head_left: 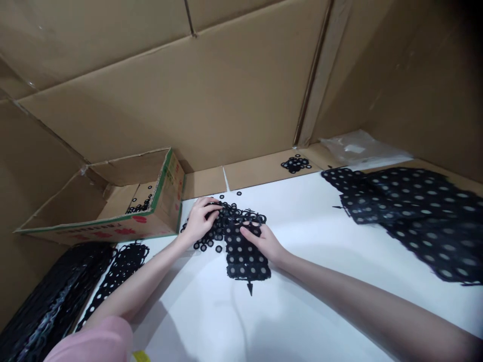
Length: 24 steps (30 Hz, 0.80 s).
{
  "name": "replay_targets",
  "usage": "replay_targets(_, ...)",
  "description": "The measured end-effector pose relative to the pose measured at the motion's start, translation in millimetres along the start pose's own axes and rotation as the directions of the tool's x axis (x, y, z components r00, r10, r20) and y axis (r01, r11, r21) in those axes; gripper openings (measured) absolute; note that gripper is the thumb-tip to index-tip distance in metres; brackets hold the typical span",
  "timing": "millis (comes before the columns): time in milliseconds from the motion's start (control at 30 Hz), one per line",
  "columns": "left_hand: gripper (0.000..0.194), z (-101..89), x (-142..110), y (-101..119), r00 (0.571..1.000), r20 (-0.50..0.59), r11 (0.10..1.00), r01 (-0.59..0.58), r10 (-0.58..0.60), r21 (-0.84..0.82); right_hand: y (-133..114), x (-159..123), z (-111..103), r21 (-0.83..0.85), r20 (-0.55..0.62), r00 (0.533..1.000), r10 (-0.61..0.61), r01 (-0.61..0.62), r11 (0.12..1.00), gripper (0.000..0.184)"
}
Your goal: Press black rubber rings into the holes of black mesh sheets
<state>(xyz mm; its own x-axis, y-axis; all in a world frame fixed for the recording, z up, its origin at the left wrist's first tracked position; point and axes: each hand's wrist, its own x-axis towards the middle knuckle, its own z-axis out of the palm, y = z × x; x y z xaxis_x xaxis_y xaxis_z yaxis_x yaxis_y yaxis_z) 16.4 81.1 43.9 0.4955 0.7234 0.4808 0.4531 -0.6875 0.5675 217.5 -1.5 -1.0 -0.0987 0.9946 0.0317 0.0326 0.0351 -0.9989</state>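
A black rubber-like sheet (pixel 247 259) with rows of pale round spots lies on the white tabletop, a pointed tab at its near end. My right hand (pixel 266 244) grips its right side, thumb on top and fingers underneath. Beyond and left of the sheet spreads a pile of small black rings (pixel 217 231). My left hand (pixel 202 218) reaches over this pile with curled fingers, thumb and forefinger close together near the sheet's far end. What sits between those fingertips is too small to make out. Two loose rings (pixel 239 193) lie just past the pile.
At left stands an open cardboard box (pixel 169 201) with some rings inside. Stacked black sheets (pixel 49 296) and a spotted strip (pixel 109 279) lie nearer. More spotted sheets (pixel 411 216) cover the right side, below a clear plastic bag (pixel 366 146). Another ring pile (pixel 296 164) sits by the cardboard wall.
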Motion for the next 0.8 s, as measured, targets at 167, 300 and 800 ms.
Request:
replay_targets(167, 0.029, 7.8, -24, 23, 0.98, 0.132, 0.988, -0.146, 0.15, -0.044, 0, -1, -1, 0.047, -0.022, 1.0, 0.009, -0.008, 0.999, 0.034)
replay_targets(300, 0.032, 26.3, -38, 34, 0.979, 0.146, 0.989, -0.131, 0.139, -0.066, -1, -4, -4, 0.043, -0.004, 1.0, -0.02, 0.02, 0.999, 0.032)
replay_targets(800, 0.017, 46.7, -37, 38, 0.995, -0.086, 0.995, 0.035, -0.044, -0.098, 7, -1, 3, -0.041, -0.007, 0.999, -0.046, 0.045, 0.998, 0.028)
